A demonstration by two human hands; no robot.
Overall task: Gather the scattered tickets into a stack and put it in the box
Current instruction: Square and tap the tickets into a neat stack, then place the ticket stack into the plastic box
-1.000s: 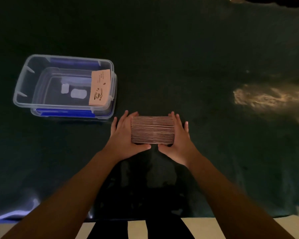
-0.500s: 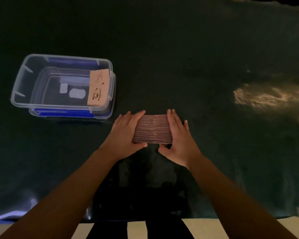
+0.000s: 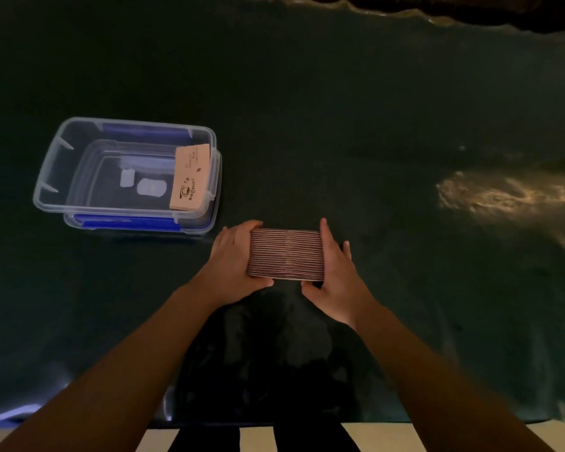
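Note:
A thick stack of tickets [image 3: 286, 254] stands on edge on the dark table, its striped edges facing up. My left hand [image 3: 234, 259] presses its left end and my right hand [image 3: 338, 265] presses its right end, thumbs under the near side. The clear plastic box [image 3: 51, 177] with blue clips sits to the left and a little farther away. A smaller stack of tan tickets [image 3: 190, 177] with a coffee-cup print leans inside the box against its right wall.
The dark green table cover [image 3: 340, 109] spreads all around, with a bright glare patch [image 3: 503, 194] at the right. The table's near edge [image 3: 307, 422] runs below my forearms. The far edge shows at the top right.
Both hands squeezed the stack and shifted on its ends; fingers that lay over the top half a second ago now sit at the sides. The stack stays in about the same place.

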